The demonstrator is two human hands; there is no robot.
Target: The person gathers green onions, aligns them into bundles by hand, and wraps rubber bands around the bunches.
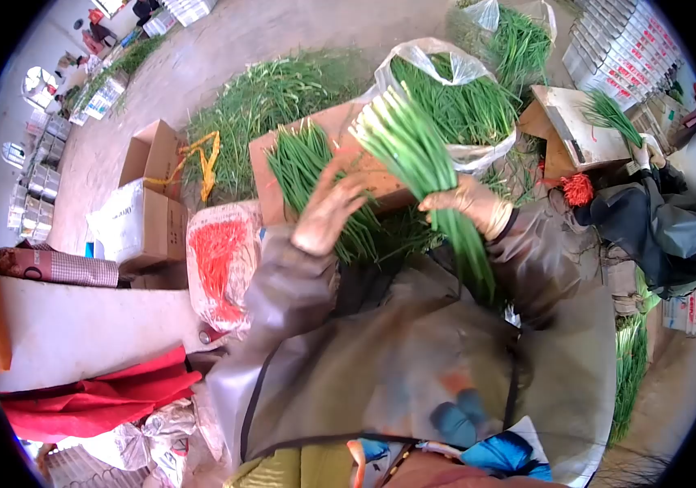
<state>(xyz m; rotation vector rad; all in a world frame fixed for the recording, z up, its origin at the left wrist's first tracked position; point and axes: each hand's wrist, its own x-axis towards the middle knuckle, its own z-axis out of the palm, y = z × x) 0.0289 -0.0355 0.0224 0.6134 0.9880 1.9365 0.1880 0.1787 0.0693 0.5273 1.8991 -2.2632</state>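
Note:
My right hand point(470, 205) is closed round a bunch of green onions point(405, 134). Their white ends point up and away from me, and the green tops hang down towards my lap. To its left, my left hand point(332, 210) is held with fingers apart and nothing in them, slightly blurred. Beneath and beside that hand, more loose green onions point(297, 159) lie across a brown board point(265, 175). Part of this pile is hidden by my left hand.
A clear plastic bag point(478, 159) of green onions stands beyond the board. Red ties point(219, 260) lie on a sack at left, near a cardboard box point(165, 224). At right, another person's gloved hands point(647, 152) hold green onions by a tilted board point(580, 130).

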